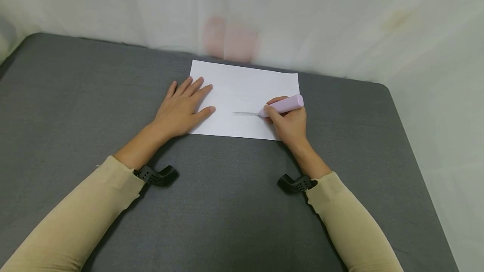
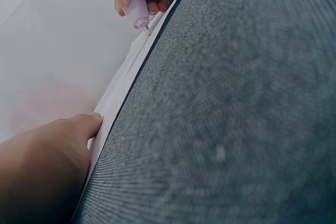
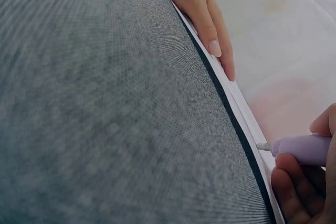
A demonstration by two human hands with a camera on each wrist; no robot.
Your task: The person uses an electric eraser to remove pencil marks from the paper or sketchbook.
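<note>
1. The sheet of paper (image 1: pixel 245 95) is lying flat on the grey bench (image 1: pixel 75 116), towards its far edge and near the white curtain (image 1: pixel 340 20), with its long side facing the person so both hands are reaching it easily.
2. The left hand (image 1: pixel 181 110) is lying released on the paper's left part, fingers straight and spread, palm down. Judging by that, it is pinning the sheet so it is not sliding under the pen's drag.
3. The right hand (image 1: pixel 289 123) is grasping a pale pink marker (image 1: pixel 283 105), fingers curled round the barrel near the tip. The barrel is slanting up to the right, so the tip is meeting the paper at a low angle.
4. A short grey line (image 1: pixel 245 113) is running left from the tip, near the sheet's lower middle.
5. The hands are working well apart, leaving the stretch between them open for the stroke.
6. Cream sleeves (image 1: pixel 94 209) are ending above black wrist mounts (image 1: pixel 156 175), which are resting on the bench.
</note>
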